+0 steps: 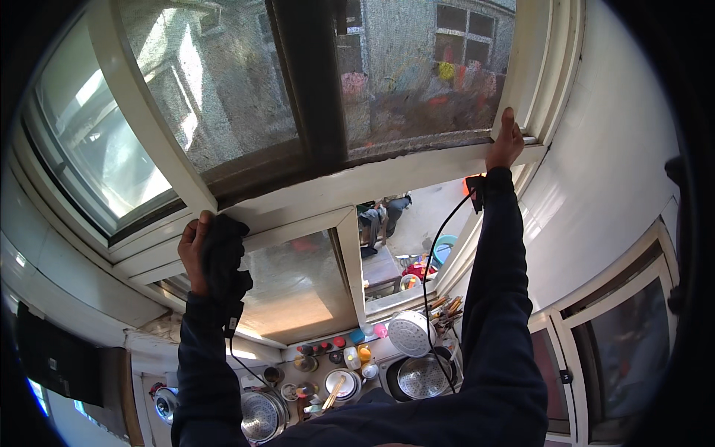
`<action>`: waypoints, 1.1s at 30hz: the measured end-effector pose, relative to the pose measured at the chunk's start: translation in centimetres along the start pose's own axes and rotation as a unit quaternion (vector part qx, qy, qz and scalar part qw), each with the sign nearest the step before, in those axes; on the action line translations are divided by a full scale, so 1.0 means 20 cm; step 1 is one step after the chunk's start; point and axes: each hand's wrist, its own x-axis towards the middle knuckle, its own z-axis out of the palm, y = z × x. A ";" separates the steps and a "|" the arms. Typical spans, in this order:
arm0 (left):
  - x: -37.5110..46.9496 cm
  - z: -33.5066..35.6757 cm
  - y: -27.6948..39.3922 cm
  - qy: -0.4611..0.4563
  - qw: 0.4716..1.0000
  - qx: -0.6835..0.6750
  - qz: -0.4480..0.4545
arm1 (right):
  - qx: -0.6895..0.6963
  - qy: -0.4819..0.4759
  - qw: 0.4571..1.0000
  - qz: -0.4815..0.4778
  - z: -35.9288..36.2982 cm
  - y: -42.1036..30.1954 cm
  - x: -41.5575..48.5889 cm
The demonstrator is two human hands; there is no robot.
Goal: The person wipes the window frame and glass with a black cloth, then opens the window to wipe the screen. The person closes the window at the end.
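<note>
Both arms reach out to the upper window. My left hand grips the lower left corner of a white-framed mesh screen panel, with a black cloth-like thing against the wrist side and a cable running down from it. My right hand holds the panel's lower right corner, thumb up along the frame. A black cable hangs from a small black device at my right wrist. The panel's bottom edge lies along the white window crossbar.
Below, a sliding glass pane stands beside an open gap showing a yard. The counter holds steamer pots, bottles, a stacked bowl with chopsticks, and utensils. A white-framed cabinet is at right.
</note>
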 end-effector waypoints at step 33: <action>0.08 -0.19 -0.22 -0.048 0.994 -0.090 0.029 | -0.072 0.036 0.997 0.013 0.03 0.04 0.00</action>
